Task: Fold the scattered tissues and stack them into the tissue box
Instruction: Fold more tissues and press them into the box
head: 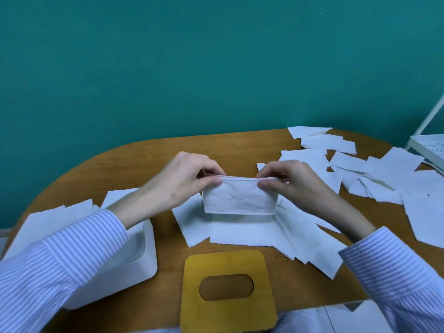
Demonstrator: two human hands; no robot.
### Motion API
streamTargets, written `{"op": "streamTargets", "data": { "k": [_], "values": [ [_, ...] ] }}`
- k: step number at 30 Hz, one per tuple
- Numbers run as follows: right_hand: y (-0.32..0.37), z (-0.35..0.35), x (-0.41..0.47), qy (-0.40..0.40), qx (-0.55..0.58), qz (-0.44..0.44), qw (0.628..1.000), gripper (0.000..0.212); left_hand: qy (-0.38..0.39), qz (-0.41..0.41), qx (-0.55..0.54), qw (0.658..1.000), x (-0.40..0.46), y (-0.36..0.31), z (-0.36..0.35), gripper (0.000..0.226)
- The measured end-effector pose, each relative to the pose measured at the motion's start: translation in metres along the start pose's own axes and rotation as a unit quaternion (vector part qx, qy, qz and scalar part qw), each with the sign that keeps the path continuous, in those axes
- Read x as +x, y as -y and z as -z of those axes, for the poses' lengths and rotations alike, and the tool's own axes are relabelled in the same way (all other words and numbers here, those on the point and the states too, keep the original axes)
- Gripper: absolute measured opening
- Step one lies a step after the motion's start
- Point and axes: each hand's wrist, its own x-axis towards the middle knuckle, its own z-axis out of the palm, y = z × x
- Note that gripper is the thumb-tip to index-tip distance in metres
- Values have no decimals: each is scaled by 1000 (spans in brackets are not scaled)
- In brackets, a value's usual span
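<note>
Both hands up at frame centre, working one folded tissue (239, 198). Left hand (182, 179) pinches its top-left corner between thumb and fingers; right hand (286, 180) pinches the top-right corner the same way. Remaining fingers curled in behind. The folded edge runs taut between the two pinches, the sheet hanging below, probably so the layers line up and the crease sets straight.

Directly under it, toward 6 o'clock, a spread of flat tissues (240, 233) lies on the wooden table (149, 152), likely the working pile. A larger scatter of loose tissues (374, 171) sits out at 2 o'clock, well apart from the hands.

White tissue box (134, 255) at 8 o'clock, open-topped, under the left forearm; white sheets show behind it, though whether they sit inside cannot be told. Its yellow wooden lid (228, 265), oval slot showing, lies flat at 6 o'clock near the table edge, set aside so the box can be loaded from above.

Judgement: folding step in hand; much unfolded stock remains.
</note>
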Motion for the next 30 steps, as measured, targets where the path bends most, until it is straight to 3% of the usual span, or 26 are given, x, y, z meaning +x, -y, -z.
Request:
{"op": "streamTargets", "data": {
  "k": [8,16,30],
  "values": [
    [-15,-21,-17,70,13,-19,997,9,58,49,-55,996,-26,6,-28,7],
    [-42,-54,-1,101,-42,-65,992,9,143,120,0,982,-13,36,-61,14],
    [-53,-74,-1,159,-182,-64,968,16,222,109,3,969,-9,48,-87,12]
  ]
}}
